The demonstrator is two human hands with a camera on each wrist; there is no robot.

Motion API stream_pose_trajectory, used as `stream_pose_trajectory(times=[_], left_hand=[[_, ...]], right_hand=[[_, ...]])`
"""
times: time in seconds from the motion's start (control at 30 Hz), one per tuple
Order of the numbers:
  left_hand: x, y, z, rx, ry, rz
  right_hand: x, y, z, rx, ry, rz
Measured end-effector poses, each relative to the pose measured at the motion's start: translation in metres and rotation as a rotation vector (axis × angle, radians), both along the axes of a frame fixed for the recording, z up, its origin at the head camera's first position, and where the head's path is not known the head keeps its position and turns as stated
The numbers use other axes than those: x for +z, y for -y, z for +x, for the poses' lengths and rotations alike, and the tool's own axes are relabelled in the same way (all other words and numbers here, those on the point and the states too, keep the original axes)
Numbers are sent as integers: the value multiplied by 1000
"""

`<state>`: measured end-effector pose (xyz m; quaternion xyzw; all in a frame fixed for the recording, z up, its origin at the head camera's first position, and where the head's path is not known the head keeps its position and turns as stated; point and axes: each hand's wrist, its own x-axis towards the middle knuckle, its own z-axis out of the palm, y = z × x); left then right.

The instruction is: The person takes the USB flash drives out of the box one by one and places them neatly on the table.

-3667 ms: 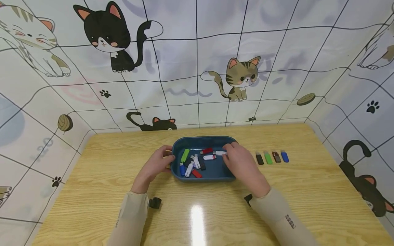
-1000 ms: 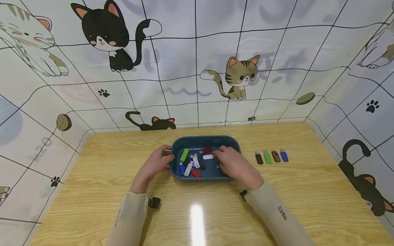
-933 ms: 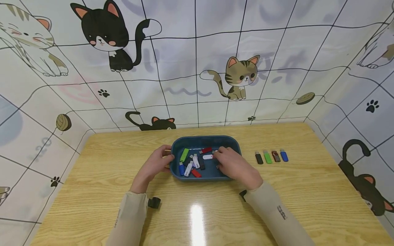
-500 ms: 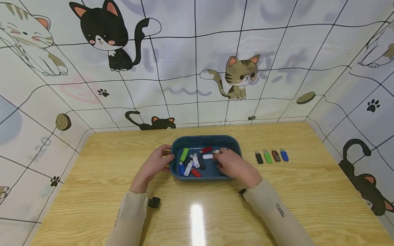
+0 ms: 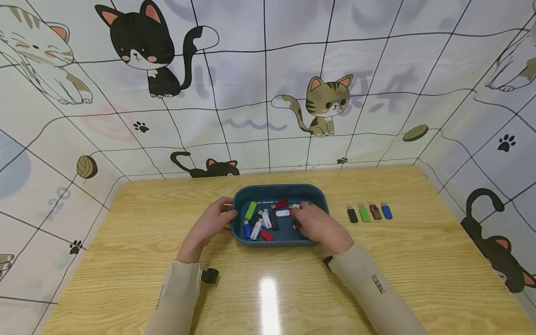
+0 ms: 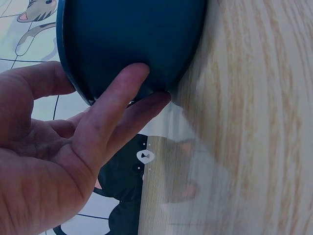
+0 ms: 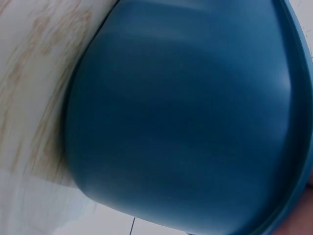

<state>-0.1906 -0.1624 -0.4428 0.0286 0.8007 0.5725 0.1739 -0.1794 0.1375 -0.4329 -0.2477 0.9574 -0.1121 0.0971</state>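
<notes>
A dark blue tray (image 5: 278,244) holds several USB sticks. My left hand (image 5: 214,217) is at the tray's left end. In the left wrist view, fingers (image 6: 110,105) of that hand lie nearly straight against the tray's outer wall. My right hand (image 5: 319,224) reaches down into the tray's right part. Its fingertips are beside a white-and-red USB stick (image 5: 282,213) and hidden from view, so I cannot tell what they hold. Part of a red USB stick (image 5: 298,226) shows under that hand. In the right wrist view the tray wall (image 7: 181,122) blocks the fingers.
To the tray's right, a black USB stick (image 5: 352,215), a green one (image 5: 364,214), a brown one (image 5: 375,212) and a blue one (image 5: 386,211) stand in a row on the wooden table (image 5: 268,279). Cat-patterned walls (image 5: 251,93) enclose the table's back and sides.
My right hand has moved left and deeper into the tray since the earliest frame, then shifts only slightly. My left hand and the row of sticks stay put.
</notes>
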Motion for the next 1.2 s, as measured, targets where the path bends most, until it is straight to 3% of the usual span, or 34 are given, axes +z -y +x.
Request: stream_pose_trajectory(times=[0.27,0.63,0.97,1.2], left_hand=[[2,1,1,-6,-5,12],[-2,1,-1,6,3,-1],[0,1,-2,4,2,-5],[0,1,-1,2,2,1]], right_hand=[[-3,1,-1,28,-41,3],[1,0,0,20,-9,-16],[13,-11,3,43,-69,-99],[28,-26,7,11,-66,-153]])
